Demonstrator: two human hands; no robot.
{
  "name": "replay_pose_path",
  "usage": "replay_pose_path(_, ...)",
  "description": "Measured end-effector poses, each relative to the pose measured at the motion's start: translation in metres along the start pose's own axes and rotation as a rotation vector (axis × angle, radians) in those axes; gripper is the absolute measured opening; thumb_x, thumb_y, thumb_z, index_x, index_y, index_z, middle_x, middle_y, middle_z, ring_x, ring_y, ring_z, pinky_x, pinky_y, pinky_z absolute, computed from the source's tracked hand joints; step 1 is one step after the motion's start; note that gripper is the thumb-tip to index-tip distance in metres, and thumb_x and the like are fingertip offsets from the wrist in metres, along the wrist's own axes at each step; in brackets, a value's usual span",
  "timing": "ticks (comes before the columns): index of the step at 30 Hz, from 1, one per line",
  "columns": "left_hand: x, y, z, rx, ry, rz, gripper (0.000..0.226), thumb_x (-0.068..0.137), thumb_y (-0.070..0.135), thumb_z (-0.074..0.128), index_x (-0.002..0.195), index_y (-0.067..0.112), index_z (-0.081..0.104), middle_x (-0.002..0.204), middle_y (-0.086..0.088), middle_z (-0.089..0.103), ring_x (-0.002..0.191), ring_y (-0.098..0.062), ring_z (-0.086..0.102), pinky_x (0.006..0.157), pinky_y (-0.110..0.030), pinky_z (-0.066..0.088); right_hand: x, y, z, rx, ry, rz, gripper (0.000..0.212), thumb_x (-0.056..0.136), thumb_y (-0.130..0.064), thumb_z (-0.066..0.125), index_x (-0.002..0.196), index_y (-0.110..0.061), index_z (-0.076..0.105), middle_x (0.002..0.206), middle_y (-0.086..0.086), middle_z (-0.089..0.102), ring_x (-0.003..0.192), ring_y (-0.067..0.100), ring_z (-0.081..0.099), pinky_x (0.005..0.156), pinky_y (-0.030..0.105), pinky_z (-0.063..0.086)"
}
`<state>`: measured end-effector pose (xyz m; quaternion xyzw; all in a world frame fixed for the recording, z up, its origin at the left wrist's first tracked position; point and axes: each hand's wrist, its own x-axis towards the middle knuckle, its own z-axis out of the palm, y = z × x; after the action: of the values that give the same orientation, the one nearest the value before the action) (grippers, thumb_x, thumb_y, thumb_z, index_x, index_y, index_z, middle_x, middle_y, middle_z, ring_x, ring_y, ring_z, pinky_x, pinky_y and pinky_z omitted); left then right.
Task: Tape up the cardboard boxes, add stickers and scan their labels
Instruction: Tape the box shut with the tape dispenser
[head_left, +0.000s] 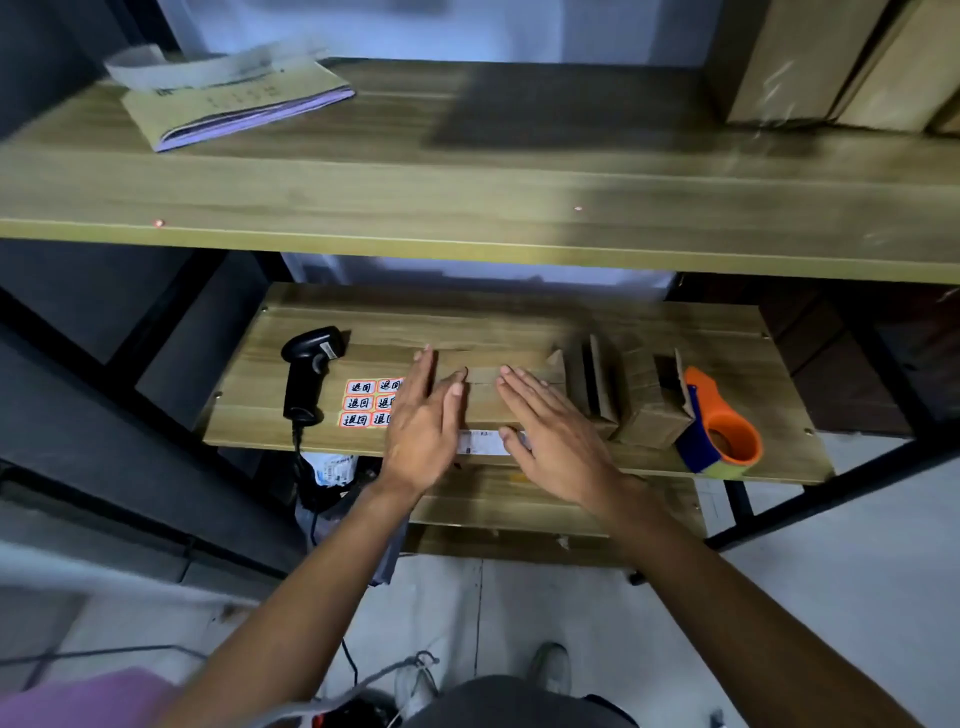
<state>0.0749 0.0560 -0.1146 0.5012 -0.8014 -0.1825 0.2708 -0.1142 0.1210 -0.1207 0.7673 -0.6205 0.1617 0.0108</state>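
A flat cardboard box (480, 397) lies on the middle shelf (363, 327), a white label (480, 441) on its near side. My left hand (423, 423) and my right hand (556, 431) are over its two ends, fingers straight; whether they touch it I cannot tell. Left of them lies a sheet of orange-edged stickers (366, 402), and further left a black barcode scanner (309, 371). An orange and blue tape dispenser (719, 431) stands at the right end of the shelf.
More small cardboard boxes (623, 395) stand on edge between my right hand and the dispenser. The upper shelf (467, 208) overhangs, holding a booklet (234, 98) and large boxes (831, 62). The scanner's cable (306, 478) hangs over the shelf's front edge.
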Motion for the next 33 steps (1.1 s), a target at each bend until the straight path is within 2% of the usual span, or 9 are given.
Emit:
replay_pose_path(3,-0.001,0.004,0.007,-0.088,0.114,-0.094,0.046,0.106,0.028,0.039,0.147,0.011,0.051,0.165,-0.009,0.026,0.154,-0.022,0.023,0.124,-0.036,0.023,-0.002,-0.003,0.003,0.035,0.1,0.062,0.054,0.105,-0.035,0.036,0.148,-0.003,0.046,0.158,0.011,0.039,0.148,0.021,0.034,0.119,0.043,0.033)
replay_pose_path(5,-0.001,0.006,0.008,-0.155,0.135,-0.176,0.052,0.105,0.02,0.048,0.154,0.009,0.039,0.167,-0.006,0.023,0.154,-0.019,0.02,0.125,-0.031,0.019,-0.005,-0.007,0.007,0.031,0.161,0.142,0.053,0.106,-0.032,0.036,0.146,0.001,0.047,0.156,0.015,0.041,0.147,0.025,0.036,0.119,0.044,0.034)
replay_pose_path(9,0.001,0.009,0.005,-0.272,0.121,-0.321,0.069,0.102,0.024,0.056,0.16,0.008,0.021,0.168,-0.006,0.02,0.155,-0.019,0.018,0.124,-0.025,0.013,-0.009,-0.019,0.014,0.062,0.17,0.326,0.057,0.106,-0.032,0.03,0.15,0.003,0.038,0.16,0.021,0.031,0.151,0.03,0.027,0.12,0.047,0.031)
replay_pose_path(13,0.003,0.004,0.005,-0.383,0.101,-0.436,0.076,0.099,0.029,0.062,0.16,0.01,0.022,0.164,-0.007,0.03,0.151,-0.023,0.028,0.123,-0.03,0.022,-0.008,-0.027,0.014,0.147,0.18,0.452,0.06,0.106,-0.033,0.024,0.152,0.006,0.031,0.162,0.023,0.025,0.152,0.033,0.022,0.121,0.047,0.031)
replay_pose_path(17,0.01,0.002,0.004,-0.519,0.077,-0.51,0.081,0.097,0.024,0.067,0.161,0.01,0.019,0.162,-0.005,0.033,0.15,-0.019,0.029,0.115,-0.017,0.016,-0.001,-0.024,0.004,0.311,0.24,0.57,0.056,0.106,-0.026,0.029,0.151,0.007,0.034,0.159,0.023,0.032,0.147,0.035,0.032,0.118,0.046,0.036)
replay_pose_path(20,0.014,0.003,0.003,-0.552,0.065,-0.529,0.08,0.098,0.021,0.066,0.161,0.008,0.018,0.162,-0.005,0.032,0.15,-0.016,0.027,0.115,-0.015,0.015,0.005,-0.017,-0.004,0.407,0.261,0.638,0.049,0.106,-0.02,0.04,0.151,-0.001,0.038,0.157,0.016,0.039,0.143,0.032,0.041,0.114,0.038,0.036)
replay_pose_path(25,0.016,0.003,0.002,-0.641,0.09,-0.562,0.078,0.096,0.016,0.069,0.159,0.007,0.025,0.159,-0.004,0.037,0.145,-0.008,0.031,0.122,-0.024,0.021,0.006,-0.015,-0.006,0.546,0.34,0.71,0.047,0.103,-0.011,0.049,0.15,-0.01,0.044,0.15,0.011,0.05,0.135,0.031,0.05,0.112,0.038,0.039)
replay_pose_path(30,0.015,0.005,0.003,-0.702,0.098,-0.586,0.075,0.096,0.013,0.068,0.158,0.007,0.028,0.155,-0.002,0.042,0.129,0.002,0.034,0.11,-0.011,0.024,0.006,-0.013,-0.004,0.651,0.255,0.801,0.048,0.107,-0.018,0.041,0.154,-0.013,0.036,0.157,0.008,0.041,0.145,0.026,0.037,0.118,0.032,0.027)
replay_pose_path(33,0.014,0.005,0.004,-0.732,0.078,-0.617,0.074,0.097,0.014,0.066,0.158,0.004,0.025,0.15,-0.002,0.044,0.127,0.001,0.034,0.104,-0.007,0.024,0.003,-0.017,0.003,0.718,0.269,0.819,0.048,0.109,-0.023,0.036,0.157,-0.019,0.031,0.16,0.004,0.036,0.147,0.025,0.036,0.121,0.039,0.028)
